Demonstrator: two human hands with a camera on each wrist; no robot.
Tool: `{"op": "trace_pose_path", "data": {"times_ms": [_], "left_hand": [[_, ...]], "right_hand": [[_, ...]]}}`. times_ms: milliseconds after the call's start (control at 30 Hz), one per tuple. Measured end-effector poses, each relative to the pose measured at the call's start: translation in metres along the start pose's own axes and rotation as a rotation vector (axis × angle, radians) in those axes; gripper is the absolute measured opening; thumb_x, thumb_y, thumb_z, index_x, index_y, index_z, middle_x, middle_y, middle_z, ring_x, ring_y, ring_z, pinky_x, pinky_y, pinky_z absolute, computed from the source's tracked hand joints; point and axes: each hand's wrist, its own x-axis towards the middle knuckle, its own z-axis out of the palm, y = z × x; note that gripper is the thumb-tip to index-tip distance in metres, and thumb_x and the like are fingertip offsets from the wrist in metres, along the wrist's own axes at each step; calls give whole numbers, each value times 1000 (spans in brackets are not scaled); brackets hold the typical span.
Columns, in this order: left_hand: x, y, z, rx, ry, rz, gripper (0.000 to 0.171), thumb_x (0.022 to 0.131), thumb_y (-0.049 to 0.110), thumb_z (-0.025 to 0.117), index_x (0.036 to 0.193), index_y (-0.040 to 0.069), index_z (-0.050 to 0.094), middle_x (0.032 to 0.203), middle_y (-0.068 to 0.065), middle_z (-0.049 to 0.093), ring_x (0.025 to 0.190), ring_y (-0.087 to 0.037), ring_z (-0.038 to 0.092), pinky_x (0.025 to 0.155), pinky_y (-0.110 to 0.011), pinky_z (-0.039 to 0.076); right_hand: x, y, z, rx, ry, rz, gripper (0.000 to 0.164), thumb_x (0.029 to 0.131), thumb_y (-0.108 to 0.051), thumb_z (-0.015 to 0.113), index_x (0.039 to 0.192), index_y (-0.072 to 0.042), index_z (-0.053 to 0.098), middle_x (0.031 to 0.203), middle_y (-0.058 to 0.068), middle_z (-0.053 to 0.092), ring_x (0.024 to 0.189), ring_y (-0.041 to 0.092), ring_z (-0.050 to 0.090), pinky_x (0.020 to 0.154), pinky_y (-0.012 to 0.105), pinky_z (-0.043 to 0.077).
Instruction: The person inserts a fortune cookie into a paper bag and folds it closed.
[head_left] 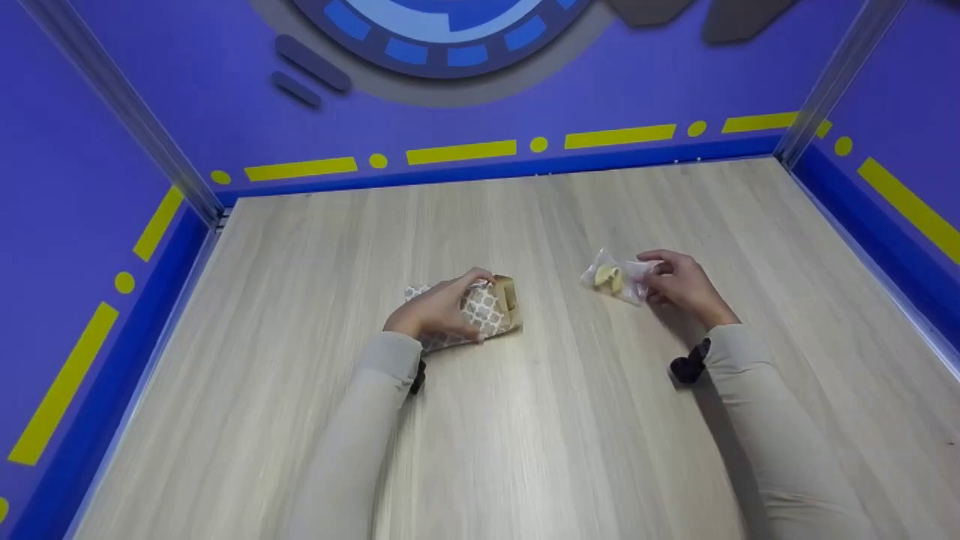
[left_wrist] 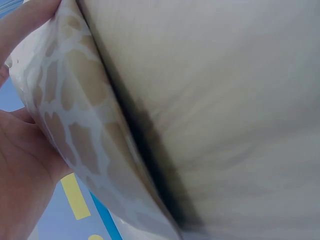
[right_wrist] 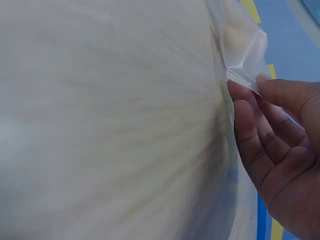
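Observation:
My left hand (head_left: 441, 306) grips a patterned paper bag (head_left: 484, 309) lying on its side on the table, fingers over the far edge and thumb along the near one. The bag's open brown mouth faces right. In the left wrist view the bag (left_wrist: 80, 110) shows a tan-and-white lattice print beside the palm. To the right, my right hand (head_left: 681, 285) pinches the right end of a small clear plastic packet (head_left: 630, 281) with a pale yellow piece (head_left: 608, 279) inside. The right wrist view shows the packet's serrated edge (right_wrist: 242, 80) between thumb and fingers.
The light wood table (head_left: 570, 435) spreads around both hands. Blue-purple panels with yellow dashes (head_left: 461, 152) stand along its back and sides, with metal posts (head_left: 840, 82) at the corners. A black wrist device (head_left: 688, 366) sits under the right cuff.

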Motion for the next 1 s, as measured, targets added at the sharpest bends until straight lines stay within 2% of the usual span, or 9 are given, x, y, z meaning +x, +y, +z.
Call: {"op": "trace_pose_path", "data": {"times_ms": [67,300,400,533,633,833,1000], "left_hand": [[0,0,0,5,3,0,86,70,13,83,139,34,35,113,-3,58,83,-19,54,69,-32,47],[0,0,1,9,1,1,86,70,13,83,139,34,35,115,-3,58,79,-18,53,68,-32,47],[0,1,0,8,4,-3,87,70,13,83,139,35,35,113,-3,58,78,-19,53,68,-33,47],[0,1,0,24,12,-4,87,70,14,84,139,35,36,113,-3,59,86,-20,55,76,-36,48],[0,1,0,30,13,-3,88,69,15,84,140,35,36,115,-3,59,92,-20,55,81,-38,48],[-1,1,0,20,12,3,88,68,14,85,139,34,36,113,-2,59,87,-20,55,79,-36,48],[-1,2,0,15,10,5,88,68,16,85,139,34,36,113,-2,59,87,-20,54,75,-35,47]], "right_hand": [[0,-1,1,10,4,8,44,94,-7,59,135,3,47,89,8,61,64,7,61,60,24,54],[3,-5,4,-3,23,10,37,94,-10,58,129,0,52,104,21,64,66,11,62,59,27,53],[5,-6,6,-16,38,-8,35,94,-10,58,128,-2,54,98,17,65,63,11,60,56,28,52],[8,-8,8,-38,56,-47,34,94,-12,60,127,-4,57,90,10,64,60,11,57,53,28,51],[10,-10,11,-43,54,-66,35,94,-12,61,127,-4,58,89,10,64,60,11,56,53,28,50],[13,-14,18,-45,48,-82,34,93,-10,60,127,-3,59,91,14,66,62,13,58,55,26,50],[15,-18,25,-29,40,-92,34,93,-9,60,125,-2,60,90,12,67,64,12,59,57,26,50]]}}
